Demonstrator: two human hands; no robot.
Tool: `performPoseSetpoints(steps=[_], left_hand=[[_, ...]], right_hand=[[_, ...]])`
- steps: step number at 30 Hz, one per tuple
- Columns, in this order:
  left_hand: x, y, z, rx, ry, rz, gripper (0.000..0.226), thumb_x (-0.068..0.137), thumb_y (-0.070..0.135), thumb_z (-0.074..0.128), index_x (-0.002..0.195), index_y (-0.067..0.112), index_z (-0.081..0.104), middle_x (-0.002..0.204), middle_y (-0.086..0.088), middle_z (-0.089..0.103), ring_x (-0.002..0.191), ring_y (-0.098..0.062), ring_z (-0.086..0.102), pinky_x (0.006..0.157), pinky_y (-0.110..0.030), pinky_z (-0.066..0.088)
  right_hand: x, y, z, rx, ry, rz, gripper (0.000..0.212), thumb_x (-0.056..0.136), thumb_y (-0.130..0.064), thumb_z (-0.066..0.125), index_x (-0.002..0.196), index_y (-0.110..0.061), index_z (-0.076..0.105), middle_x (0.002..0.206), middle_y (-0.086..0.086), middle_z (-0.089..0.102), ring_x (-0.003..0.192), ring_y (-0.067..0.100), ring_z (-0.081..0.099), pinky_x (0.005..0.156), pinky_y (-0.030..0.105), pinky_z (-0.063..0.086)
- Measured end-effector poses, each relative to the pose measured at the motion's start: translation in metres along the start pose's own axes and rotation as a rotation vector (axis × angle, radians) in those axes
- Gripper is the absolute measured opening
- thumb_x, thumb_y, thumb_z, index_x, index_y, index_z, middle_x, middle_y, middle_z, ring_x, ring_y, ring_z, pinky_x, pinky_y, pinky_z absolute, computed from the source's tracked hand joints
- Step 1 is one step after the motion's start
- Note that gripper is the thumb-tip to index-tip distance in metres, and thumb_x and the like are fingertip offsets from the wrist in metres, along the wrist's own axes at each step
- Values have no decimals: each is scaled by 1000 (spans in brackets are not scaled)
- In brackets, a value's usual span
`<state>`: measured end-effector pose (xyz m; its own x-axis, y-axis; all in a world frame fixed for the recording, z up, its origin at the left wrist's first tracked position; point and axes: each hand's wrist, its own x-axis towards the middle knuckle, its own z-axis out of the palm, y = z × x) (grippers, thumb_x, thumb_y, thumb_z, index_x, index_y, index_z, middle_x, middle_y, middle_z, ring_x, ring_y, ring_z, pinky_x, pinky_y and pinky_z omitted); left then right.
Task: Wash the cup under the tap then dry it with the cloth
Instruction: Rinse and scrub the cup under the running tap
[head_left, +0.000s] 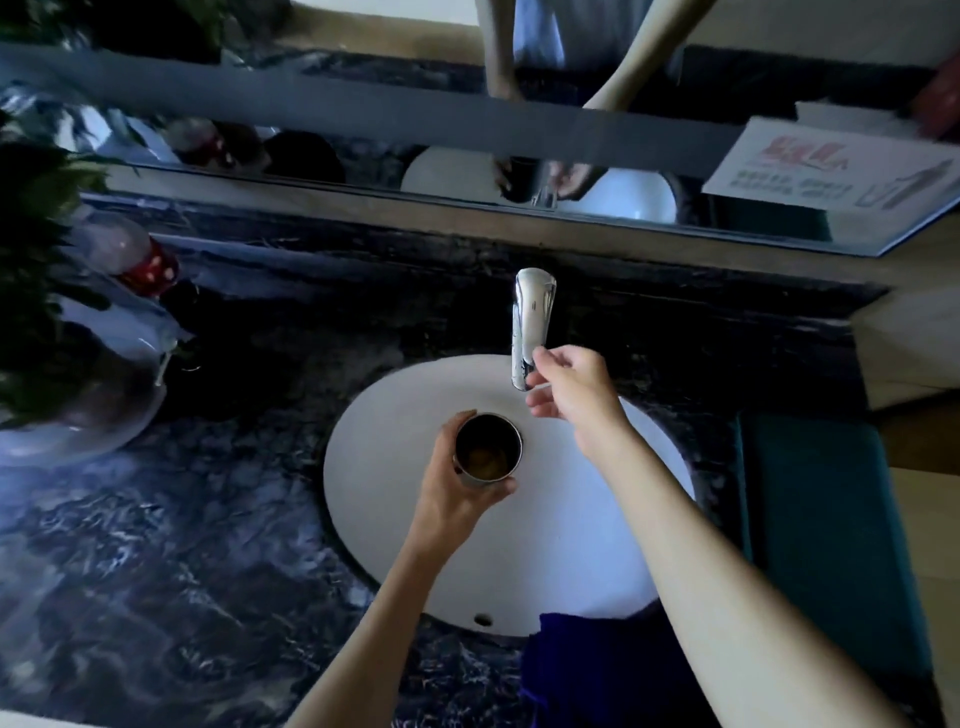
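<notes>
- Nearest the camera, a dark blue cloth lies on the marbled surface, draped at the near rim of the white sink.
- Left hand: fingers wrapped around the metal cup, gripping it upright over the basin, mouth up. Brownish residue shows at the cup's bottom.
- Right hand: fingers loosely curled, partly spread, thumb and forefinger at the tip of the chrome tap; contact cannot be confirmed.
- Cup position: just beside the tap outlet, slightly nearer the camera.
- Water flow: none visible.
</notes>
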<state>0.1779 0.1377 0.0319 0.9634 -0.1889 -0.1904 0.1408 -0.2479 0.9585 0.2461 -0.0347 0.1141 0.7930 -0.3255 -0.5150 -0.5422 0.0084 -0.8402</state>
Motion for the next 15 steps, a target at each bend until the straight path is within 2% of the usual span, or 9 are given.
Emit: performPoseSetpoints(steps=[5, 10, 15], left_hand=[[19, -5, 3, 15, -3, 6, 77, 73, 0, 90, 137, 14, 49, 130, 2, 59, 120, 2, 57, 98, -10, 43], [36, -13, 7, 42, 11, 13, 75, 71, -3, 87, 131, 20, 50, 127, -6, 60, 118, -10, 59, 97, -17, 47], [48, -15, 9, 18, 20, -29, 76, 68, -5, 87, 131, 11, 50, 124, -2, 60, 113, 5, 58, 96, -11, 45]], right_hand=[[13, 8, 0, 19, -18, 25, 24, 103, -15, 52, 84, -3, 62, 64, 2, 59, 47, 11, 50, 41, 22, 40], [16, 12, 0, 134, -36, 23, 24, 103, -9, 53, 87, 6, 63, 63, 4, 57, 46, 9, 47, 37, 21, 33], [15, -9, -5, 238, -61, 13, 28, 101, -10, 57, 75, 0, 61, 57, 2, 52, 39, 7, 40, 34, 18, 25]])
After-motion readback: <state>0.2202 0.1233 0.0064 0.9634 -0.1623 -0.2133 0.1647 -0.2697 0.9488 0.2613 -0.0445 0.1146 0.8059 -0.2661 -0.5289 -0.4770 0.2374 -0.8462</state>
